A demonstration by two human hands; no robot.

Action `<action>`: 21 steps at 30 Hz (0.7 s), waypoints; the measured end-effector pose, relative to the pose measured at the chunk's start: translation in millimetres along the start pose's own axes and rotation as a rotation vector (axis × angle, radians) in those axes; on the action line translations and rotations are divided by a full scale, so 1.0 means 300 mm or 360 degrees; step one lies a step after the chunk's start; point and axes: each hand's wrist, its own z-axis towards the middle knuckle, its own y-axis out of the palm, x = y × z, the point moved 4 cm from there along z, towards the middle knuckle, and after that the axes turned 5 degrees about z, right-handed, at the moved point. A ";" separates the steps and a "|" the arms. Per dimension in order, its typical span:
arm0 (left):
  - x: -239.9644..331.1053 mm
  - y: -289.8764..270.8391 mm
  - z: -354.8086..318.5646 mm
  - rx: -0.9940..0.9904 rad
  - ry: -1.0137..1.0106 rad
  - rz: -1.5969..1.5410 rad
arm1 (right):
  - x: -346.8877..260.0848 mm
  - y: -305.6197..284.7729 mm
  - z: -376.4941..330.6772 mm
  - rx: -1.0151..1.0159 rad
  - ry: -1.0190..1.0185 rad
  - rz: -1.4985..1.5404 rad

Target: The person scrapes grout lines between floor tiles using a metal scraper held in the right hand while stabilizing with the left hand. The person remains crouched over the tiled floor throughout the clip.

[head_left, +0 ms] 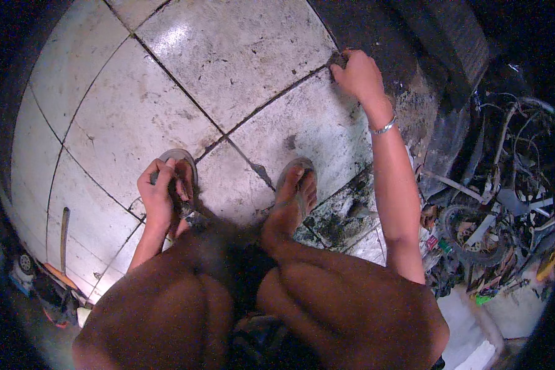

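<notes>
While the left hand (158, 192) curls shut around a small dark tool (185, 206) (kind unclear) above the left sandal (180, 161), the right hand (359, 75) presses bent fingers onto the tiled floor (228, 55).

arms: bare, no sleeves | right wrist: silver bracelet (383, 127) (thin band) | feet: grey flip-flops (299, 185)

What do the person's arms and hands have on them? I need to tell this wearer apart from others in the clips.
Both forearms are bare, with no sleeves reaching into view and no gloves on either hand. The right hand has a thin silver-coloured bangle around its wrist. The left hand shows no watch, band or ring that can be made out. No other markings can be made out on either arm.
</notes>
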 end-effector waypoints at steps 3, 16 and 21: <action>-0.003 0.000 0.001 -0.0013 -0.0014 -0.0047 | 0.002 0.014 -0.004 -0.0001 -0.0064 -0.0046; -0.018 -0.006 0.006 -0.0001 -0.0008 -0.0042 | 0.116 0.056 0.005 0.0210 0.0017 0.0312; -0.020 -0.007 0.004 -0.0013 -0.0017 -0.0074 | 0.128 0.072 -0.012 0.0246 -0.0053 0.0396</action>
